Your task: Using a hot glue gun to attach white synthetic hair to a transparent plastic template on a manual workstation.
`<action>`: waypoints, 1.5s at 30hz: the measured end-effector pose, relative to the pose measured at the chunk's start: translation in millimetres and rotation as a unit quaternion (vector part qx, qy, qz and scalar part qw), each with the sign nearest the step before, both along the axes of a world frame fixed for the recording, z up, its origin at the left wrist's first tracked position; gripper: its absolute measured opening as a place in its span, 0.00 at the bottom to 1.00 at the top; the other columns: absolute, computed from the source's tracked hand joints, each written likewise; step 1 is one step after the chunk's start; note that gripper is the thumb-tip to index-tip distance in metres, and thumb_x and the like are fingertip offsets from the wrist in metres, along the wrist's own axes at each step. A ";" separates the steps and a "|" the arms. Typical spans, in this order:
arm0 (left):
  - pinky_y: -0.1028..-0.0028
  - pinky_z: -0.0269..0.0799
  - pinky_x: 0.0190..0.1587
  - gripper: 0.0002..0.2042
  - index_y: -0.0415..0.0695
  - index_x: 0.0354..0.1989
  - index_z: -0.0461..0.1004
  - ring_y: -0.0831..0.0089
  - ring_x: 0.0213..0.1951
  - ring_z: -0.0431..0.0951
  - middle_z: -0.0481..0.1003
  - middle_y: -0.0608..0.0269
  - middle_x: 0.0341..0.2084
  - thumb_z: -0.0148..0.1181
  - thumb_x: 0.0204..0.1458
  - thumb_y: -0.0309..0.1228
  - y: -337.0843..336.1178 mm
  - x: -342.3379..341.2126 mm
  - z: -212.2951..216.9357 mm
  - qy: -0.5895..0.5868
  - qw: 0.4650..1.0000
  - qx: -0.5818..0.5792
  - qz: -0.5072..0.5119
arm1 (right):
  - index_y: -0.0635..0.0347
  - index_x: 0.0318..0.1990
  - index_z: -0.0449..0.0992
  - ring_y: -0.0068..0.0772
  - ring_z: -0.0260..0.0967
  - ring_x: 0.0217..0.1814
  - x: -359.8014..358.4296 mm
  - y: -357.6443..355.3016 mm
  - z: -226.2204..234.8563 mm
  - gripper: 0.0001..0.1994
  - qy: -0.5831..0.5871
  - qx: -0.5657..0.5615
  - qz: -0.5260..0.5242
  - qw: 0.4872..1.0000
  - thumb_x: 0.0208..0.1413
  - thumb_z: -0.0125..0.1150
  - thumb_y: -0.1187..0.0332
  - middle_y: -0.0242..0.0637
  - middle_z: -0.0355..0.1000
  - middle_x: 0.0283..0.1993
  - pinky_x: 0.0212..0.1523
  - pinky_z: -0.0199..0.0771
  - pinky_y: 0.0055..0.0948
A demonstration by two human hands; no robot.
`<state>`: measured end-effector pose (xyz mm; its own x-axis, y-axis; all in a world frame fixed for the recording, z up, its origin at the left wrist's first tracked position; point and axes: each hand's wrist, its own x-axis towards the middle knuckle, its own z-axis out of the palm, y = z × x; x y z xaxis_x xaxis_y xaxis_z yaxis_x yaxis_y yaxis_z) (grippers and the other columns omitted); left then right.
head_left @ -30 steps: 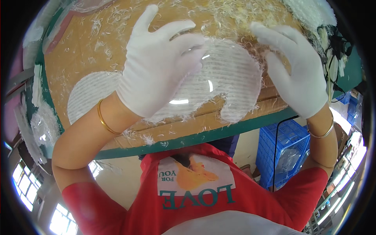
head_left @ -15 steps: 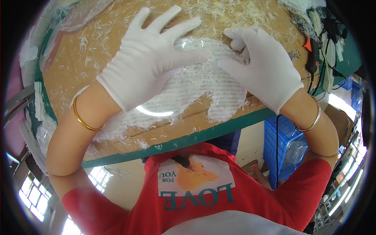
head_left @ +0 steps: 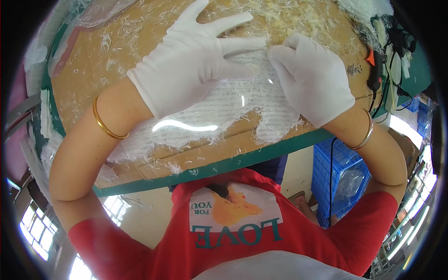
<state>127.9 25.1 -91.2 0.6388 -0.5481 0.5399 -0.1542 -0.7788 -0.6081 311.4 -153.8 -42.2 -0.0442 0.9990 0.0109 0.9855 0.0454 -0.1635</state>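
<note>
A person in a red shirt (head_left: 242, 242) leans over a cardboard-topped table (head_left: 219, 165) edged in green, both hands in white cotton gloves and a gold bangle (head_left: 106, 125) on each wrist. The left hand (head_left: 191, 65) lies flat and spread wide, fingers splayed, pressing down on a sheet of white fibre mesh (head_left: 219, 112) under glossy clear film that lies on the cardboard near the table's front edge. The right hand (head_left: 312, 77) is curled narrow, its thumb and forefinger pinched on the mesh's far edge just beside the left fingertips. Half a second before, the right hand lay more open across the sheet; it has since drawn into this pinch, and the two hands have closed until they nearly touch. Beyond them, loose white and yellowish fibre trimmings (head_left: 298, 16) litter the cardboard. A blue plastic crate (head_left: 340, 168) stands below the table at right, black cables (head_left: 387, 70) trailing over the edge.
</note>
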 end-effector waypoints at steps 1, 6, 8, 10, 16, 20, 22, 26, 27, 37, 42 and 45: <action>0.32 0.52 0.64 0.22 0.60 0.55 0.78 0.51 0.68 0.61 0.64 0.62 0.67 0.61 0.48 0.38 -14.8 -1.2 29.5 0.236 0.962 -0.129 0.045 | 0.56 0.39 0.78 0.44 0.73 0.41 2.6 -4.0 -0.5 0.05 -0.006 -0.004 0.004 1.000 0.57 0.59 0.69 0.38 0.70 0.35 0.39 0.74 0.42; 0.36 0.54 0.65 0.22 0.51 0.55 0.77 0.55 0.67 0.63 0.65 0.63 0.66 0.59 0.49 0.36 -30.4 -11.8 50.6 0.461 0.852 -0.225 0.102 | 0.55 0.41 0.77 0.45 0.72 0.43 -8.0 -16.2 21.5 0.12 -0.030 -0.073 0.115 0.990 0.46 0.61 0.72 0.36 0.71 0.39 0.40 0.71 0.42; 0.46 0.53 0.70 0.18 0.55 0.46 0.81 0.59 0.58 0.73 0.76 0.63 0.53 0.66 0.45 0.23 -40.2 -8.2 49.8 0.382 0.849 -0.337 0.141 | 0.58 0.45 0.76 0.45 0.70 0.41 -10.6 -29.4 29.5 0.22 0.023 -0.108 0.175 0.978 0.36 0.61 0.74 0.35 0.74 0.43 0.41 0.69 0.41; 0.47 0.54 0.69 0.15 0.54 0.43 0.81 0.60 0.55 0.74 0.77 0.64 0.49 0.67 0.44 0.24 -39.7 -7.1 50.8 0.339 0.850 -0.381 0.135 | 0.58 0.46 0.77 0.45 0.70 0.40 4.1 -29.2 44.8 0.23 0.034 -0.065 0.175 0.982 0.35 0.59 0.75 0.36 0.74 0.44 0.41 0.68 0.42; 0.42 0.56 0.65 0.26 0.48 0.59 0.70 0.56 0.64 0.65 0.67 0.60 0.62 0.61 0.49 0.35 0.3 32.3 7.2 0.018 0.996 -0.087 0.003 | 0.58 0.62 0.74 0.28 0.72 0.41 18.3 -51.5 24.1 0.26 0.191 0.040 -0.095 0.976 0.55 0.49 0.81 0.40 0.74 0.44 0.46 0.72 0.23; 0.41 0.56 0.64 0.33 0.48 0.67 0.65 0.49 0.67 0.62 0.61 0.55 0.68 0.61 0.50 0.40 -25.0 12.7 70.1 0.444 0.886 -0.113 0.077 | 0.61 0.56 0.77 0.44 0.74 0.41 14.6 -63.5 20.0 0.21 0.181 0.055 -0.125 0.974 0.52 0.53 0.78 0.44 0.74 0.40 0.45 0.75 0.35; 0.45 0.59 0.64 0.22 0.49 0.53 0.72 0.54 0.59 0.69 0.69 0.59 0.56 0.65 0.47 0.33 -37.3 7.8 64.0 0.380 0.893 -0.229 0.079 | 0.63 0.57 0.75 0.39 0.76 0.43 6.4 -67.7 24.9 0.20 0.293 -0.002 -0.215 0.932 0.55 0.54 0.75 0.44 0.76 0.43 0.46 0.75 0.30; 0.57 0.66 0.60 0.13 0.49 0.41 0.79 0.60 0.52 0.76 0.78 0.63 0.44 0.69 0.45 0.31 -59.4 -1.6 39.0 0.270 0.872 -0.401 0.082 | 0.67 0.67 0.67 0.23 0.69 0.55 -1.2 -73.6 26.2 0.24 0.478 -0.045 -0.292 0.827 0.62 0.54 0.74 0.34 0.72 0.56 0.55 0.67 0.20; 0.57 0.66 0.60 0.13 0.49 0.41 0.79 0.60 0.52 0.76 0.78 0.63 0.44 0.69 0.45 0.31 -58.5 -4.3 38.8 0.271 0.871 -0.401 0.080 | 0.69 0.68 0.65 0.24 0.68 0.58 -4.0 -74.1 31.4 0.25 0.524 -0.058 -0.298 0.796 0.63 0.54 0.73 0.35 0.71 0.58 0.56 0.66 0.20; 0.61 0.70 0.46 0.20 0.49 0.49 0.79 0.59 0.43 0.74 0.74 0.64 0.40 0.68 0.48 0.41 -65.8 3.8 44.2 0.375 0.837 -0.387 0.093 | 0.66 0.69 0.64 0.21 0.67 0.55 -3.5 -82.1 24.2 0.25 0.452 -0.077 -0.302 0.836 0.65 0.55 0.73 0.35 0.71 0.56 0.55 0.67 0.20; 0.61 0.70 0.44 0.20 0.50 0.49 0.79 0.60 0.41 0.74 0.72 0.65 0.37 0.68 0.47 0.40 -71.0 -5.3 38.0 0.346 0.846 -0.391 0.105 | 0.68 0.68 0.64 0.21 0.68 0.53 -4.8 -85.5 21.8 0.25 0.501 -0.093 -0.305 0.804 0.65 0.55 0.73 0.35 0.71 0.54 0.54 0.68 0.21; 0.61 0.70 0.44 0.19 0.50 0.49 0.79 0.60 0.40 0.74 0.72 0.64 0.36 0.70 0.46 0.35 -68.2 -2.7 35.1 0.356 0.839 -0.396 0.111 | 0.69 0.68 0.64 0.21 0.68 0.51 -10.5 -78.0 22.1 0.24 0.527 -0.106 -0.307 0.786 0.65 0.54 0.73 0.35 0.72 0.52 0.53 0.69 0.21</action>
<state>125.2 -43.1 -56.2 0.9928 -0.0217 0.1174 -0.0562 -0.9527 0.2986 300.9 -231.8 -20.1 0.3679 0.8133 -0.4508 0.1238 -0.5234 -0.8431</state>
